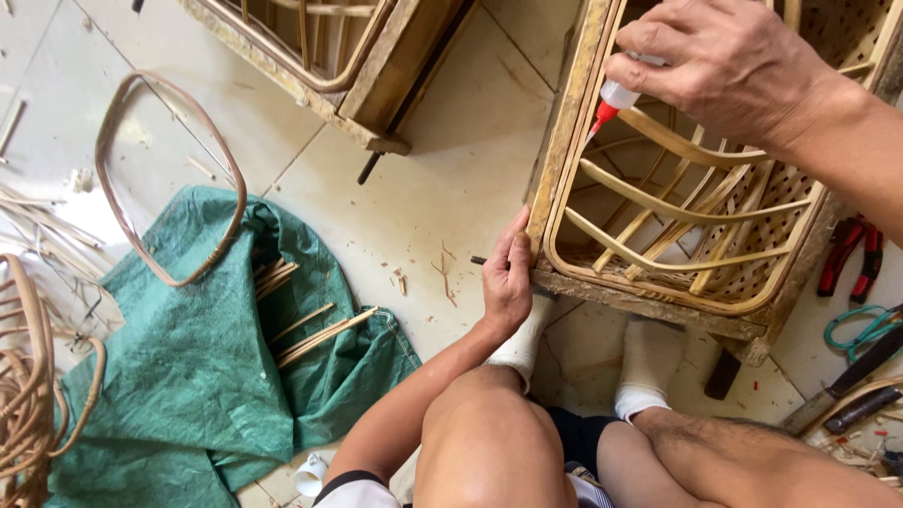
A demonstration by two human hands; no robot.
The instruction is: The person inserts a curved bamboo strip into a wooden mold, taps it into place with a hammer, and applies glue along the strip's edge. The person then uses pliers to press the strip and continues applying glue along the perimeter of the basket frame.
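Two hands are busy on the rattan frame that sits in a wooden jig on the tiled floor in front of my knees. My right hand is closed around a small white glue bottle with a red nozzle, tip angled down to the frame's near left rail. My left hand presses against the lower left corner of the jig, fingers curled with the thumb up on the wood; I cannot tell whether it pinches anything, though a thin dark rod pokes out just beside it. A green cloth lies crumpled to the left with loose rattan strips on it, and a bent rattan loop rests partly over its top edge. Red-handled pliers lie to the right of the jig.
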